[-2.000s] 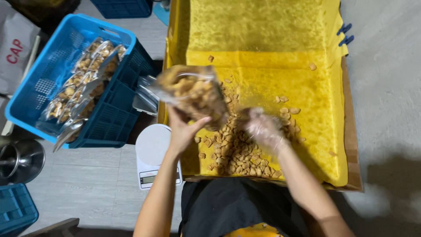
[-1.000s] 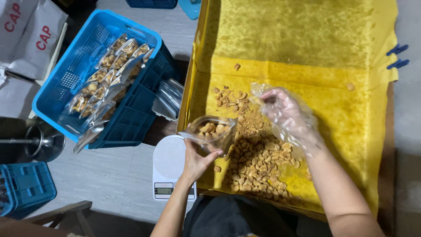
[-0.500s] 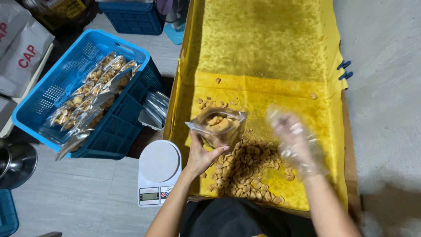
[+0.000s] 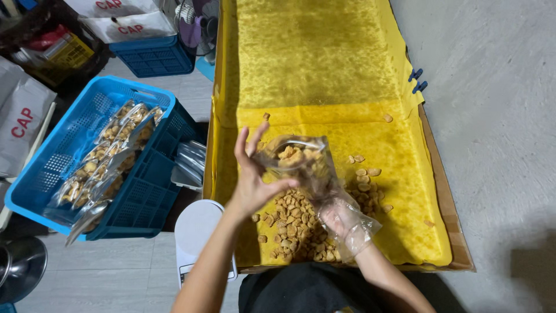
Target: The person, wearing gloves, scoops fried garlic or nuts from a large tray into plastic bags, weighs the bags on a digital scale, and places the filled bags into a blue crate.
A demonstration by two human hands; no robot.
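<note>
**Snack bag held open over the yellow tray**

The left hand (image 4: 252, 185) has its fingers spread apart, thumb and fingertips pinching the rim of a clear plastic bag (image 4: 301, 165) partly filled with golden snack pieces. The right hand (image 4: 341, 223), inside a thin clear glove, sits just below the bag, fingers curled together against its lower end; whether they clamp the plastic or a scoop of pieces cannot be told. The bag hangs tilted above the loose pile of snacks (image 4: 295, 229).

To do this well, the person would likely need to keep the mouth wide and the bag steady over the pile, so stray pieces fall back onto the lining.

The pile lies on yellow paper (image 4: 324, 75) lining a shallow cardboard tray (image 4: 449, 214). A white kitchen scale (image 4: 200, 232) sits just beside the tray's near corner. Left of it, a blue crate (image 4: 69, 150) holds filled bags (image 4: 110, 156). Beyond are sacks, another blue crate and grey floor.
</note>
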